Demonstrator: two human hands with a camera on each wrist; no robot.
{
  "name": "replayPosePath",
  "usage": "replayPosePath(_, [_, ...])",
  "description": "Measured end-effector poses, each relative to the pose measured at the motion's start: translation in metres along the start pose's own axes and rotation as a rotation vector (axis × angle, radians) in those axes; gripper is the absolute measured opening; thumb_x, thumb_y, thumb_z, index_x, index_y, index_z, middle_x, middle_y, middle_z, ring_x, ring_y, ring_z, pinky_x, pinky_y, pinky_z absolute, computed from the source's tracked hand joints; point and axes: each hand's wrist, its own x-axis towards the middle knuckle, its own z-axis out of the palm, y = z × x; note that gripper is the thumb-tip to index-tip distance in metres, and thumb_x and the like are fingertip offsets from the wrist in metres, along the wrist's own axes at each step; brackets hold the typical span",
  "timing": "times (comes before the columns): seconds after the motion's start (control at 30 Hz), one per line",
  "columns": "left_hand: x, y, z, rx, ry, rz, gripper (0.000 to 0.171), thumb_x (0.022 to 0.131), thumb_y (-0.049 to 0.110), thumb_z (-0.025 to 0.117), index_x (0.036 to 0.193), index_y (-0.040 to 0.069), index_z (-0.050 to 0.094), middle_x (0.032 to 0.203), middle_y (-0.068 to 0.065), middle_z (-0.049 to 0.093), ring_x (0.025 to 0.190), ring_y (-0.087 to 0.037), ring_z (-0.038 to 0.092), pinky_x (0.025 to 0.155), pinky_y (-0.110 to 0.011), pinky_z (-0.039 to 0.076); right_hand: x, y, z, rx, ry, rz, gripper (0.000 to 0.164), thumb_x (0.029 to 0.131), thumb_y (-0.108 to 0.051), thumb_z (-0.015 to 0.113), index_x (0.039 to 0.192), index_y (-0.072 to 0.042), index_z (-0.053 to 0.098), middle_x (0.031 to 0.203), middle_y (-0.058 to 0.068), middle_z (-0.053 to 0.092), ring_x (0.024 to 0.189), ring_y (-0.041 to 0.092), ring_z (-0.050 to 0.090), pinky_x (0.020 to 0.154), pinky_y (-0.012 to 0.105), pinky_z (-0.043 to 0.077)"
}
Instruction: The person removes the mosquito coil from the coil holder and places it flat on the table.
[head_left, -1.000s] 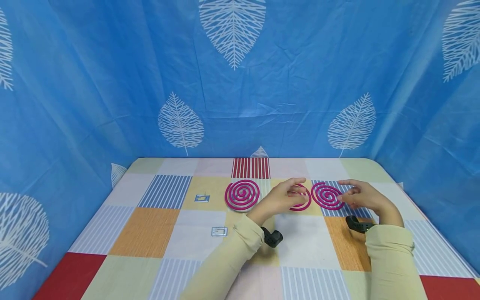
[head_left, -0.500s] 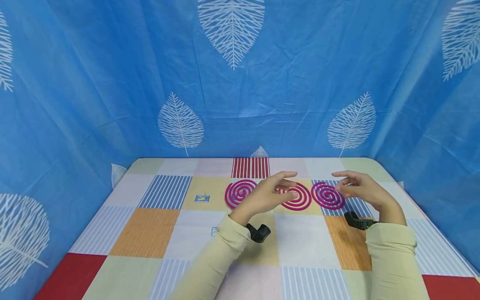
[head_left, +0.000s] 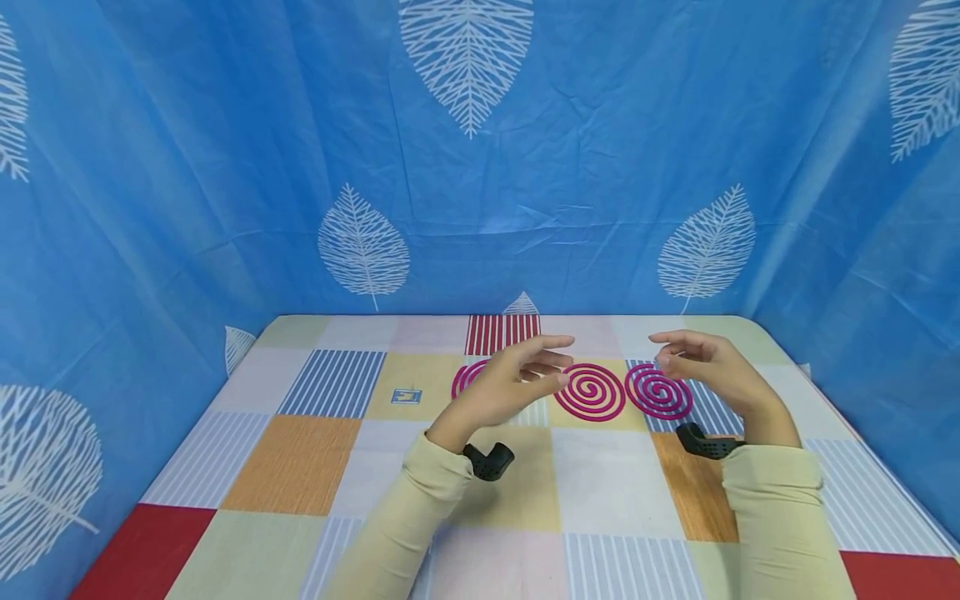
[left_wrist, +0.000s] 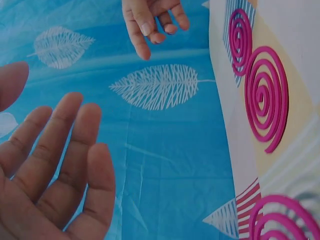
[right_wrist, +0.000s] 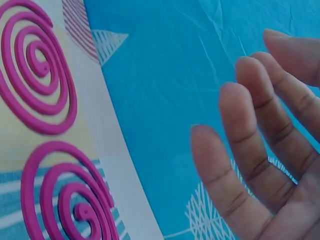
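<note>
Three magenta spiral coils lie flat in a row toward the far side of the table [head_left: 600, 492]. The middle coil [head_left: 590, 389] is in plain sight, mostly on a yellow patch. Right coil [head_left: 659, 392] sits just beside it on a blue-and-white striped patch, so close I can't tell if they touch. Left coil [head_left: 467, 379] is mostly hidden behind the left hand in the head view.

Both hands are up in the air, well apart, palms roughly facing each other. The left hand [head_left: 506, 385] is loosely spread, thumb away from the gently bent fingers, nothing in it. Same deal with the right hand [head_left: 716, 371]: relaxed, fingers a bit curved, holding nothing, nearest the right coil.

Each wrist has a black gadget [head_left: 489, 462] under it, plus pale yellow sleeves [head_left: 776, 508]. The tabletop is all patchwork squares, and behind it hangs a blue curtain [head_left: 480, 217] with white leaf prints.
</note>
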Motion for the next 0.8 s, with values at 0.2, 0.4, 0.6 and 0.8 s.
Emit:
replayPosePath(0.2, [-0.009, -0.001, -0.011, 0.016, 0.054, 0.046, 0.051, 0.107, 0.009, 0.067, 0.156, 0.001, 0.055, 0.135, -0.017, 0.073, 0.125, -0.028, 0.069, 0.103, -0.031, 0.054, 0.004, -0.008, 0.009, 0.016, 0.044, -0.006, 0.042, 0.106, -0.003, 0.067, 0.12, -0.042, 0.074, 0.101, -0.016, 0.074, 0.095, 0.006, 0.071, 0.084, 0.017, 0.057])
replayPosePath(0.4, [-0.016, -0.003, -0.021, 0.061, 0.114, 0.083, 0.051, 0.106, 0.009, 0.068, 0.155, 0.002, 0.056, 0.131, -0.015, 0.075, 0.12, -0.026, 0.072, 0.103, -0.032, 0.056, 0.01, -0.015, 0.018, 0.093, 0.074, -0.088, 0.048, 0.104, 0.005, 0.065, 0.119, -0.038, 0.078, 0.096, -0.011, 0.074, 0.09, 0.006, 0.071, 0.083, 0.016, 0.058])
replayPosePath(0.6, [-0.025, -0.007, -0.031, 0.107, 0.143, 0.122, 0.05, 0.106, 0.009, 0.069, 0.154, 0.004, 0.058, 0.13, -0.014, 0.076, 0.117, -0.024, 0.073, 0.101, -0.035, 0.057, 0.016, -0.019, 0.031, 0.149, 0.095, -0.154, 0.048, 0.102, 0.009, 0.064, 0.118, -0.034, 0.08, 0.093, -0.005, 0.073, 0.086, 0.009, 0.07, 0.081, 0.018, 0.058])
replayPosePath(0.8, [-0.034, -0.01, -0.039, 0.13, 0.168, 0.119, 0.049, 0.105, 0.007, 0.069, 0.153, 0.004, 0.059, 0.129, -0.013, 0.076, 0.115, -0.025, 0.073, 0.1, -0.037, 0.058, 0.021, -0.019, 0.044, 0.138, 0.101, -0.181, 0.045, 0.102, 0.008, 0.065, 0.119, -0.03, 0.08, 0.092, -0.005, 0.072, 0.086, 0.007, 0.069, 0.079, 0.016, 0.058])
